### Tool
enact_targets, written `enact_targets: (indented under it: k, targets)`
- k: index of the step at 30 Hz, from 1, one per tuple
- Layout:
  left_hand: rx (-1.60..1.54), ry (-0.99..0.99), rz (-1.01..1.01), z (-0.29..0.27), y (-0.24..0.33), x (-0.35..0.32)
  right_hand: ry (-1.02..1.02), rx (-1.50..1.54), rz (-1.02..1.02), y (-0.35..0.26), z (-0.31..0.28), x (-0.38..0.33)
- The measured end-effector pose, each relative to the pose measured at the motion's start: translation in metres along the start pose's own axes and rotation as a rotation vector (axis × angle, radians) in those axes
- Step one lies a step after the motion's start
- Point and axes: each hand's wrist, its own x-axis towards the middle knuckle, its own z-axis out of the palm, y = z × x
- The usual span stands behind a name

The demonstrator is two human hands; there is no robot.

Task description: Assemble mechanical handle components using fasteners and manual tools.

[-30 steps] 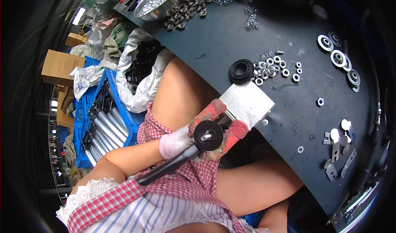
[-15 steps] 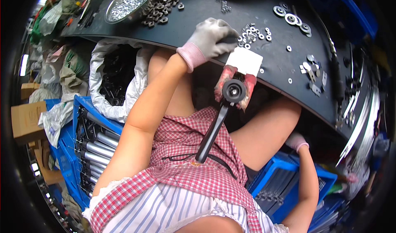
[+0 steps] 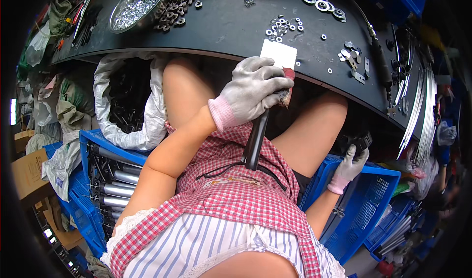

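Note:
My left hand [image 3: 255, 90], in a grey-white glove with a pink cuff, is over the upper end of a black tube [image 3: 256, 139]. Its curled fingers hide the tube's round head; whatever they pinch cannot be made out. That head rests by a red-wrapped holder [image 3: 289, 74] at the bench edge, below a white block [image 3: 279, 53]. The tube's lower end lies against my checked apron. Down at the right, my gloved right hand [image 3: 350, 169] grips a black ribbed part [image 3: 363, 142] above a blue crate [image 3: 376, 199]. Small ring washers [image 3: 281, 27] lie loose beyond the white block.
On the dark bench [image 3: 216, 37] are a metal bowl [image 3: 114, 22] of small shiny parts, dark nuts [image 3: 172, 12], springs [image 3: 248, 0], round discs [image 3: 322, 5] and flat metal pieces [image 3: 351, 57]. A white sack [image 3: 105, 106] and a blue crate of tubes [image 3: 118, 177] stand at my left.
My left hand has moved from beside the washers back toward me, onto the tube's head. My right hand has risen into fuller view with a black ribbed part. The whole view has shifted slightly.

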Motion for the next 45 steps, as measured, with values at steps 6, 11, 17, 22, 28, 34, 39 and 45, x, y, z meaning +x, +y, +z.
enact_targets:
  k: [6, 11, 17, 22, 28, 34, 39, 45]
  targets:
    - [-0.067, 0.057, -0.065, -0.004, -0.003, -0.007, -0.258, 0.411, -0.033, -0.055, 0.026, 0.017]
    - [-0.029, -0.084, -0.210, -0.007, 0.004, -0.007, -0.271, 0.374, -0.122, -0.065, 0.040, 0.020]
    - [0.163, 0.287, -0.279, -0.037, -0.090, 0.055, -0.120, 0.061, -0.115, -0.034, 0.065, 0.002]
    - [0.533, 0.140, -0.408, -0.067, -0.195, 0.105, -0.119, 0.087, -0.178, -0.020, 0.084, -0.014]
    - [0.777, -0.229, -0.350, -0.076, -0.221, 0.124, -0.062, 0.094, -0.276, -0.012, 0.092, -0.010]
    - [0.569, -0.128, -0.395, -0.062, -0.208, 0.147, -0.061, -0.115, -0.395, -0.027, 0.076, 0.006]
    - [0.511, -0.069, -0.352, -0.095, -0.300, 0.083, -0.051, -0.002, -0.458, -0.030, 0.103, 0.002]
    - [-0.442, 0.329, -0.215, -0.044, -0.133, 0.104, 0.104, -0.016, -0.371, -0.013, 0.086, -0.007]
